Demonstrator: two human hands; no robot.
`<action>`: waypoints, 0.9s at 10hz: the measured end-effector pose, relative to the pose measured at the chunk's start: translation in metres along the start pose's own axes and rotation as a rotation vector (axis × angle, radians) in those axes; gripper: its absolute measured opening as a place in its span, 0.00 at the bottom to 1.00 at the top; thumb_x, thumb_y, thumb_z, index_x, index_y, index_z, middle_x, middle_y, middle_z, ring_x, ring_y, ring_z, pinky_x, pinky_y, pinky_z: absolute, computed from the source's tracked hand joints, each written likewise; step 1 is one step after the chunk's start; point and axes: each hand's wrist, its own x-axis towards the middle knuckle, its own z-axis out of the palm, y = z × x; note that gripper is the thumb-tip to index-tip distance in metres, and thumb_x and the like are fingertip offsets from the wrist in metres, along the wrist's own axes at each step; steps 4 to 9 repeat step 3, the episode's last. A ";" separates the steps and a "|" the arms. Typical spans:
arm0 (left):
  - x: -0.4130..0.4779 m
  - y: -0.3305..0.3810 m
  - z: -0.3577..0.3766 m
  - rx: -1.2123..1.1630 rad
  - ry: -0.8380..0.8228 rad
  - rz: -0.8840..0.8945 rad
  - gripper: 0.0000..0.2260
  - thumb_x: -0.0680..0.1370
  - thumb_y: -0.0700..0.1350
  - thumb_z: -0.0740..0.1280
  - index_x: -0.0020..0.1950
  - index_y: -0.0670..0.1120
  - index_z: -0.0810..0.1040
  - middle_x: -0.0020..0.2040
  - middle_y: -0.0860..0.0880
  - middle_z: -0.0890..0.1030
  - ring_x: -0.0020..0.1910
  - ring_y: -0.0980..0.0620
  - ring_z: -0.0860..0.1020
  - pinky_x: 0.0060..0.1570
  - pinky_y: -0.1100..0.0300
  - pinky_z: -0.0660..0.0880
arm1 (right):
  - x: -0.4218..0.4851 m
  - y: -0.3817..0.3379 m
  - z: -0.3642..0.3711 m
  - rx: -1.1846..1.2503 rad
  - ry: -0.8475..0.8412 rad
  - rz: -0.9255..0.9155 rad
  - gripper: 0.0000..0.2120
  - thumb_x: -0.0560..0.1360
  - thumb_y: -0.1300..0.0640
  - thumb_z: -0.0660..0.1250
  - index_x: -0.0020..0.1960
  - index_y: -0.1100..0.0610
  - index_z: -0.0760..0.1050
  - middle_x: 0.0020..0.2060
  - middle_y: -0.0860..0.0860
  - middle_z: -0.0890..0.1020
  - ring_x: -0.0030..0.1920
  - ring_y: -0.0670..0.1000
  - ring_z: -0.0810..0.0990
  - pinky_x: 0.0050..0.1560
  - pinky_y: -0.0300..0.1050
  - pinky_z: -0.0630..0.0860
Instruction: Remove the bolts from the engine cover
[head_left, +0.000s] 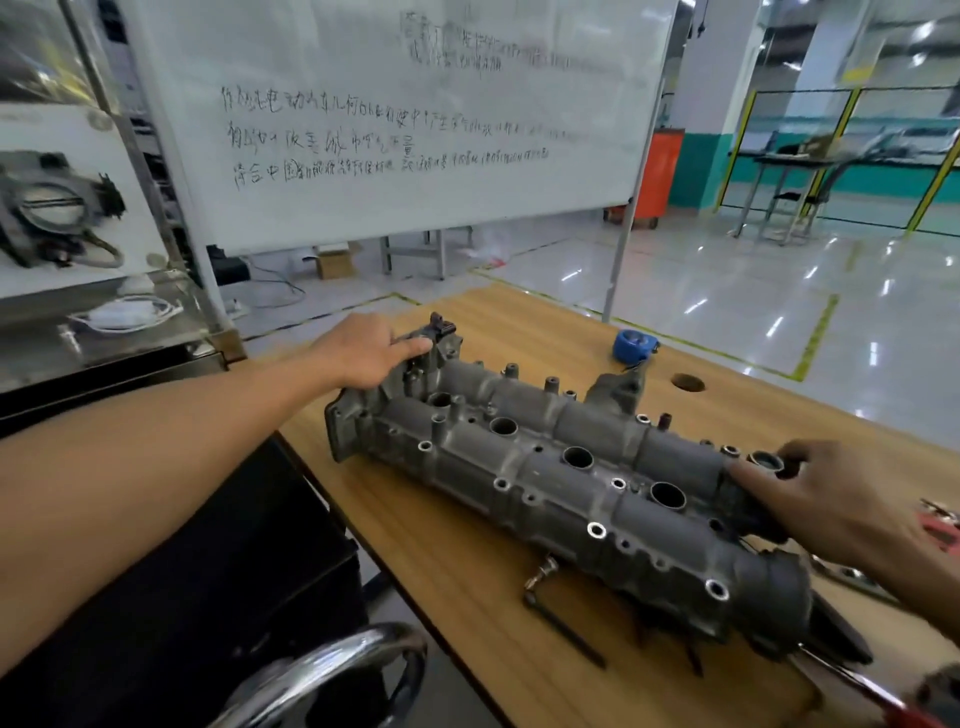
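Observation:
A long grey engine cover (550, 483) lies diagonally on the wooden table (467, 597), with several empty bolt holes along its top. My left hand (366, 353) rests on the cover's far left end, fingers stretched toward a black sensor (441, 326) there. My right hand (826, 499) lies on the near right end, fingers spread over the housing beside a round port (766, 460). A loose bolt (543, 571) and a black hex key (563, 631) lie on the table in front of the cover.
A blue tape roll (631, 345) and a round hole (687, 383) sit at the table's far side. Red-handled tools (862, 686) lie at the right edge. A whiteboard (389, 114) stands behind, a chrome chair arm (332, 670) near me, a shelf (78, 312) at left.

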 end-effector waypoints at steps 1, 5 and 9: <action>-0.004 0.004 0.000 0.031 0.046 0.008 0.28 0.78 0.68 0.57 0.29 0.47 0.63 0.26 0.48 0.64 0.25 0.47 0.66 0.32 0.55 0.62 | -0.001 0.000 0.000 0.009 -0.003 0.009 0.22 0.70 0.33 0.66 0.37 0.52 0.76 0.25 0.50 0.81 0.27 0.50 0.81 0.27 0.48 0.79; -0.040 0.023 -0.026 0.294 0.068 -0.023 0.23 0.80 0.65 0.57 0.56 0.45 0.74 0.52 0.44 0.81 0.46 0.45 0.78 0.42 0.52 0.74 | 0.006 -0.018 -0.015 -0.376 -0.159 0.004 0.35 0.70 0.22 0.49 0.39 0.52 0.75 0.34 0.48 0.80 0.36 0.49 0.79 0.37 0.47 0.75; -0.040 0.023 -0.026 0.294 0.068 -0.023 0.23 0.80 0.65 0.57 0.56 0.45 0.74 0.52 0.44 0.81 0.46 0.45 0.78 0.42 0.52 0.74 | 0.006 -0.018 -0.015 -0.376 -0.159 0.004 0.35 0.70 0.22 0.49 0.39 0.52 0.75 0.34 0.48 0.80 0.36 0.49 0.79 0.37 0.47 0.75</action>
